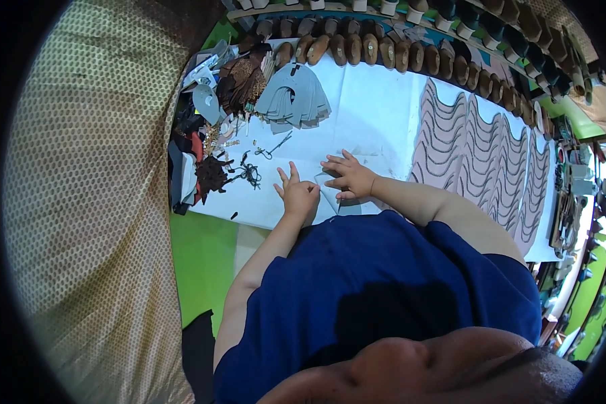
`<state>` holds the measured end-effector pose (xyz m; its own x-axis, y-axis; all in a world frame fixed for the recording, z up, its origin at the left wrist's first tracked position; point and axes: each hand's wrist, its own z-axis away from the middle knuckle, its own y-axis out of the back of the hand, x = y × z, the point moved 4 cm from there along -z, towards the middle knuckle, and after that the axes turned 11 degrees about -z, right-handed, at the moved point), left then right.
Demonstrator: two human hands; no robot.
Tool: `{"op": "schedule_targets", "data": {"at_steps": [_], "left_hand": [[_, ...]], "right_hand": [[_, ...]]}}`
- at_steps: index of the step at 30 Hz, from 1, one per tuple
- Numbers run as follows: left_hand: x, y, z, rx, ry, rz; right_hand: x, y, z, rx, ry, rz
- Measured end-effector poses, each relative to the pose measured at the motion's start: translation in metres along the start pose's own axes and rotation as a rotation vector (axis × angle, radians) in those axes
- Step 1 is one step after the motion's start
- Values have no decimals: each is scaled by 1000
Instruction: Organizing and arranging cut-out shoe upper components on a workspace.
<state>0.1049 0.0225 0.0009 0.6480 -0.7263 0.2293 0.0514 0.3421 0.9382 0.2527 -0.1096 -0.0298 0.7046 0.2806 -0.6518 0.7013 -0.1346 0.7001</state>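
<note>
My left hand is over the near edge of the white-covered table. Its thumb and forefinger are curled together in a pinch, while its other fingers stretch out. Anything in that pinch is too small to make out. Just right of it, my right hand has its fingers spread over the tabletop. A flat grey piece shows between that hand and my blue shirt, partly hidden. Left of my hands lie a tangle of black cord and a dark brown frilly bundle.
Grey curved cut pieces are fanned out at the back left, beside patterned scraps. Brown shoe lasts line the far edge. Pinkish sheets with dark wavy trim cover the right. A patterned curtain hangs at left.
</note>
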Motion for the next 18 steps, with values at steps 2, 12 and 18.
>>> {"op": "schedule_targets", "data": {"at_steps": [2, 12, 18], "left_hand": [[-1, 0, 0, -11, 14, 25], [-13, 2, 13, -17, 95, 108], [-16, 4, 18, -43, 138, 113]], "right_hand": [[0, 0, 0, 0, -5, 7], [-3, 0, -1, -45, -48, 40], [-2, -1, -2, -40, -58, 33]]}}
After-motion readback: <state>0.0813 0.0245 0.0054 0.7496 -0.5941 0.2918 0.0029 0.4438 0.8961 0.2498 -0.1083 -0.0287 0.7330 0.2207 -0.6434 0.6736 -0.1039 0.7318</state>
